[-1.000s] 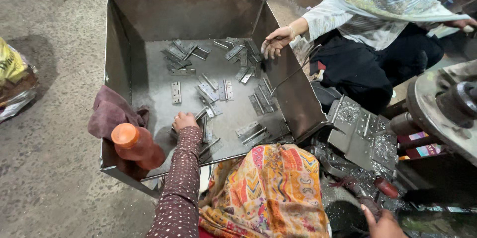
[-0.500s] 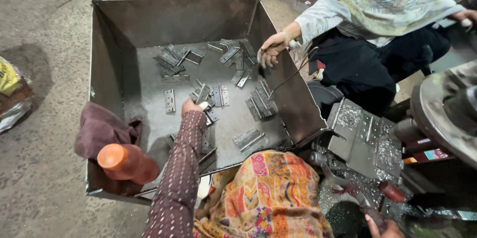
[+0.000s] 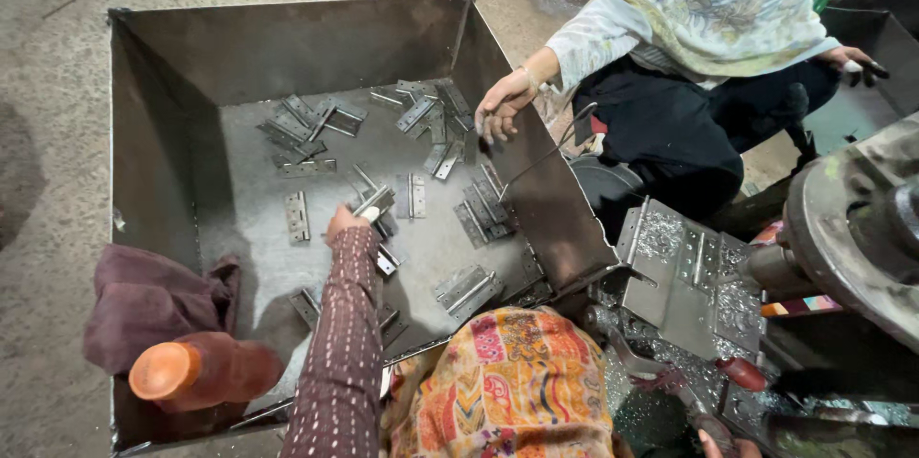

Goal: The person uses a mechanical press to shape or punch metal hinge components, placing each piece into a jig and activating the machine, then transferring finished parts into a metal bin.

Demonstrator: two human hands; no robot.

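A big open steel bin (image 3: pixel 153 161) stands on the floor with several flat metal hinges (image 3: pixel 298 216) scattered over its bottom. My left hand (image 3: pixel 345 223), in a dark dotted sleeve, reaches into the middle of the bin. Its fingers are closed on one hinge (image 3: pixel 374 202) from a small pile. Only the fingertips of my right hand (image 3: pixel 716 443) show at the bottom edge, beside a red-handled tool (image 3: pixel 742 374); I cannot see whether they hold anything. A co-worker's hand (image 3: pixel 500 106) hangs over the hinges at the bin's far right wall.
An orange-capped bottle (image 3: pixel 196 372) and a maroon cloth (image 3: pixel 144 305) rest on the bin's near left corner. A metal plate (image 3: pixel 684 271) covered in shavings and a round machine part (image 3: pixel 852 228) stand to the right. The co-worker sits at the upper right.
My left hand has moved from the bin's near edge further in to the pile in the middle and closed on a hinge. The co-worker's hand has dipped lower over the hinges.
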